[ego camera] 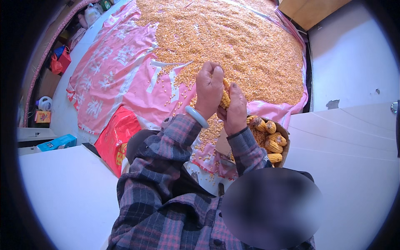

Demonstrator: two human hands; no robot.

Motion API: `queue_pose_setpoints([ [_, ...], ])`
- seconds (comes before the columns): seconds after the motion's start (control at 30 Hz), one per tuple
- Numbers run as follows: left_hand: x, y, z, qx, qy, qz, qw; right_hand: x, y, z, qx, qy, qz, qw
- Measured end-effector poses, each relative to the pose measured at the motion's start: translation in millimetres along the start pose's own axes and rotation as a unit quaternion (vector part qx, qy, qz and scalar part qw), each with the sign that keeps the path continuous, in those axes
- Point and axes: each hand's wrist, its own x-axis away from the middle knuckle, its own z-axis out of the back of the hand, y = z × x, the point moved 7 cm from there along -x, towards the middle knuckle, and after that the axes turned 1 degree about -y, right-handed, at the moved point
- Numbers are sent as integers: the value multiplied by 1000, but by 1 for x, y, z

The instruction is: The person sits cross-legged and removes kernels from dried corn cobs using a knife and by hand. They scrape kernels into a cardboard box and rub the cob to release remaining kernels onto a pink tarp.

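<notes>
Between my two hands is an ear of dried yellow corn (225, 100), partly covered by my fingers. My left hand (208, 89), with a pale bangle at the wrist, is closed round its upper part. Lower down and to the right, my right hand (235, 107) grips the same ear, thumb along its side. Below my right wrist stands a cardboard box (222, 144) with several whole ears of corn (274, 145) inside; my right sleeve hides part of it. Beyond my hands, loose corn kernels (237, 47) cover much of a pink cloth (131, 75) on the floor.
A red bag (115, 137) lies left of my knee. White furniture (68, 184) is at the lower left, with a blue box (57, 142) near it. At the far left are a white jug (45, 103) and red bags (61, 61). A white panel (340, 134) flanks the right side.
</notes>
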Motion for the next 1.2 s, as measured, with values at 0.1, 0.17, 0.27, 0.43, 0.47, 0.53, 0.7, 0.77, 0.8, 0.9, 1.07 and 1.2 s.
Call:
queue_pose_setpoints([
  [0.1, 1, 4, -1, -8, -4, -18, 1000, -4, 2, 2, -22, -26, -40, 999],
  [0.17, -1, 0, 0, 13, -10, -7, 1000, -5, 0, -1, -10, -59, -43, 997],
  [0.27, -4, -11, 4, 64, -17, 50, 997, 0, -14, -9, 55, -37, -22, 998],
  [0.43, -2, 5, -5, 31, -28, 7, 999, -8, -3, 4, 26, -65, -18, 997],
  [0.47, -1, 6, -6, 25, -31, 8, 999, -8, 2, 7, -17, -54, -47, 997],
  [0.53, 0, 3, -7, 60, -42, 30, 997, -11, 7, 7, -41, -91, -89, 991],
  [0.7, -2, -9, -8, 81, -73, 71, 991, -11, 4, 5, -14, -75, -92, 993],
  [0.77, -4, -10, -7, 40, -84, 77, 993, -8, -12, -1, 67, -52, -40, 996],
  [0.8, -5, -1, -11, -25, -108, 19, 994, -15, -15, -4, 137, -74, 6, 988],
  [0.9, -1, 1, -21, 62, -109, 12, 992, -20, -24, -5, 104, -68, 114, 986],
  [1.07, -1, -8, -15, -21, -104, 31, 994, -21, -17, -8, -37, -61, 76, 995],
  [1.2, 2, -9, -15, 30, -95, 35, 994, -20, -15, -5, -41, -45, 13, 998],
])
